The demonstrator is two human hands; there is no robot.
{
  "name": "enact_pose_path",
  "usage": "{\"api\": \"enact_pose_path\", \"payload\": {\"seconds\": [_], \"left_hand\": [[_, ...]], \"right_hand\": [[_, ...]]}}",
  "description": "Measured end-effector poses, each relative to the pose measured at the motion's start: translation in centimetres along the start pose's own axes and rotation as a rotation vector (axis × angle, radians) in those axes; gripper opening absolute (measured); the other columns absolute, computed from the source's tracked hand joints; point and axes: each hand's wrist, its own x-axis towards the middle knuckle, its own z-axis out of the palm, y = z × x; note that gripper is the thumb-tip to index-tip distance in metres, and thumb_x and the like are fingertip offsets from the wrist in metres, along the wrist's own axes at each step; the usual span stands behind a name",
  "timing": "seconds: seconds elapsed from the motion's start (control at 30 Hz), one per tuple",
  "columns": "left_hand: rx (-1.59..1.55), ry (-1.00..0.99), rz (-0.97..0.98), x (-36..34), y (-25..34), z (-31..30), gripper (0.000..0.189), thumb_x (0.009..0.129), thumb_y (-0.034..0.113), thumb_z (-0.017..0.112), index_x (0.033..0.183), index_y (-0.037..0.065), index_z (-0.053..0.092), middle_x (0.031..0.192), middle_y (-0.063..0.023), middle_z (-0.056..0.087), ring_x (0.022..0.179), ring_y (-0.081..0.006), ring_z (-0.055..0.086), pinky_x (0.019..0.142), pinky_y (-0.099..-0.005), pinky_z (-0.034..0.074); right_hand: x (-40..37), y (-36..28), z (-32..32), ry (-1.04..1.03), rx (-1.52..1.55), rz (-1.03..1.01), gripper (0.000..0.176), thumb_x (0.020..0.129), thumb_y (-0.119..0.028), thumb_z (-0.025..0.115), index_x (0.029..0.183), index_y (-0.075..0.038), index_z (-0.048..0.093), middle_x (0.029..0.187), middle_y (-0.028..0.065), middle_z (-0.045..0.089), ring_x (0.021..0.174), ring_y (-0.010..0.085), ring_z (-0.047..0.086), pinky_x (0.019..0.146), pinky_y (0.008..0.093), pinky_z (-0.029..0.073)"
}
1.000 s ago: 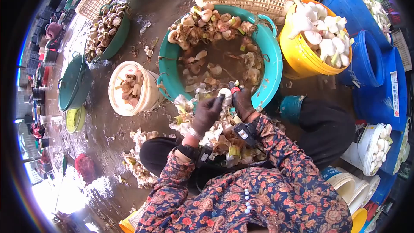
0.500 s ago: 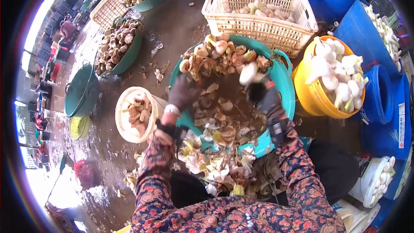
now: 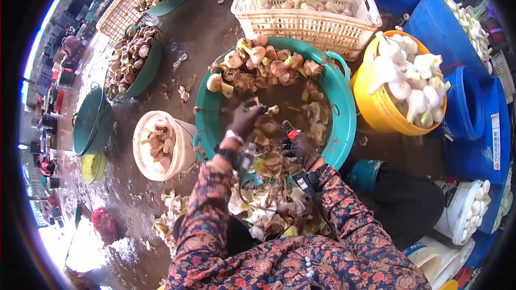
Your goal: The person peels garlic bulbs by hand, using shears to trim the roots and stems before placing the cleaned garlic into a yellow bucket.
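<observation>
My left hand, in a dark glove, is over the left half of a green tub, fingers closed around a small pale piece of garlic at their tips. My right hand, also gloved, is lower and to the right, fingers curled, with a small red thing showing at them; I cannot tell what it holds. Unpeeled garlic bulbs are heaped along the tub's far side. Loose skins lie inside it, and more peelings are piled at its near edge.
A yellow bucket of white garlic bulbs stands right of the tub. Behind is a cream crate of bulbs. A white bucket with brownish pieces stands left. Blue containers line the right side; another tub of garlic sits farther left.
The white bulb by my right hand is out of sight there. My right hand moved down and left, my left hand slightly right with a pale piece at its fingertips. The view shifted slightly.
</observation>
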Motion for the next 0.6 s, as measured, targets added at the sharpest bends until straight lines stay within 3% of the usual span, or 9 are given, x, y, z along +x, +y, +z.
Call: {"api": "enact_pose_path", "payload": {"seconds": [0.03,0.1,0.17,0.3,0.33,0.37,0.43,0.5,0.6], "left_hand": [[-0.268,-0.071,0.007,-2.0,1.0,1.3,0.049,0.077,0.043,0.065,0.106,0.004,0.057,0.085,-0.0035,0.061,0.066,-0.0100,0.054,0.055,-0.0221,0.042],[-0.291,-0.141,-0.391,-7.5,5.6,2.5,0.049,0.082,0.041,0.060,0.113,0.004,0.055,0.085,-0.0007,0.058,0.056,-0.0059,0.050,0.045,-0.0198,0.036],[-0.453,-0.175,-0.411,-10.5,6.4,2.8,0.047,0.081,0.036,0.063,0.115,0.004,0.053,0.089,-0.0017,0.059,0.058,-0.0064,0.053,0.047,-0.0200,0.040],[-0.147,-0.104,0.040,-13.6,8.0,2.7,0.052,0.072,0.027,0.074,0.114,0.003,0.053,0.092,-0.0059,0.060,0.074,-0.0140,0.058,0.062,-0.0256,0.046],[0.080,-0.077,0.274,-13.9,8.2,2.6,0.055,0.069,0.024,0.077,0.114,0.004,0.053,0.093,-0.0062,0.059,0.076,-0.0156,0.057,0.065,-0.0262,0.046],[0.083,-0.071,0.277,-14.6,8.4,2.3,0.055,0.069,0.024,0.077,0.114,0.004,0.053,0.093,-0.0062,0.059,0.076,-0.0156,0.057,0.065,-0.0262,0.046],[0.328,-0.104,0.290,-16.6,12.4,1.5,0.055,0.064,0.026,0.079,0.108,0.002,0.056,0.098,-0.0122,0.058,0.084,-0.0234,0.058,0.077,-0.0315,0.045],[0.304,-0.078,0.317,-17.5,11.9,1.2,0.047,0.066,0.026,0.078,0.101,0.002,0.057,0.093,-0.0110,0.060,0.082,-0.0220,0.059,0.074,-0.0304,0.047],[-0.546,-0.211,-0.427,-18.9,11.1,0.3,0.036,0.079,0.019,0.066,0.106,-0.001,0.053,0.097,-0.0068,0.060,0.088,-0.0136,0.057,0.075,-0.0250,0.048]], "right_hand": [[-0.1,0.9,0.2,0.005,0.007,0.006,0.037,0.080,-0.045,0.062,0.088,-0.009,0.062,0.065,-0.0014,0.056,0.054,0.0114,0.053,0.048,0.0268,0.043],[-0.4,2.8,-0.1,0.261,-0.503,-0.576,0.042,0.079,-0.046,0.063,0.075,-0.003,0.062,0.058,0.0030,0.057,0.053,0.0156,0.052,0.049,0.0335,0.042],[-0.2,3.8,-0.9,0.384,-0.437,-0.671,0.045,0.078,-0.043,0.064,0.067,0.001,0.060,0.055,0.0109,0.057,0.053,0.0220,0.055,0.051,0.0386,0.041],[-3.1,3.1,-2.0,0.216,-0.557,-0.577,0.043,0.077,-0.040,0.065,0.069,0.002,0.060,0.057,0.0173,0.057,0.054,0.0282,0.057,0.051,0.0398,0.040],[-3.6,2.9,-2.0,0.166,-0.608,-0.577,0.038,0.080,-0.035,0.064,0.073,0.002,0.061,0.059,0.0084,0.057,0.056,0.0170,0.053,0.051,0.0324,0.040],[-4.2,2.8,-1.9,0.116,-0.657,-0.577,0.033,0.083,-0.030,0.063,0.076,0.002,0.062,0.061,-0.0004,0.057,0.058,0.0059,0.048,0.050,0.0250,0.040],[-6.7,2.1,-0.9,0.075,-0.664,-0.543,0.031,0.085,-0.028,0.060,0.077,0.002,0.062,0.062,-0.0005,0.057,0.059,0.0059,0.048,0.049,0.0249,0.039],[-8.1,2.8,-0.2,0.020,-0.478,-0.555,0.038,0.086,-0.031,0.058,0.074,0.004,0.061,0.055,0.0074,0.055,0.050,0.0154,0.047,0.047,0.0336,0.038],[-11.7,2.2,-0.2,-0.195,-0.260,-0.388,0.027,0.087,-0.024,0.054,0.087,0.002,0.061,0.069,0.0038,0.060,0.057,0.0120,0.051,0.048,0.0302,0.040]]}}
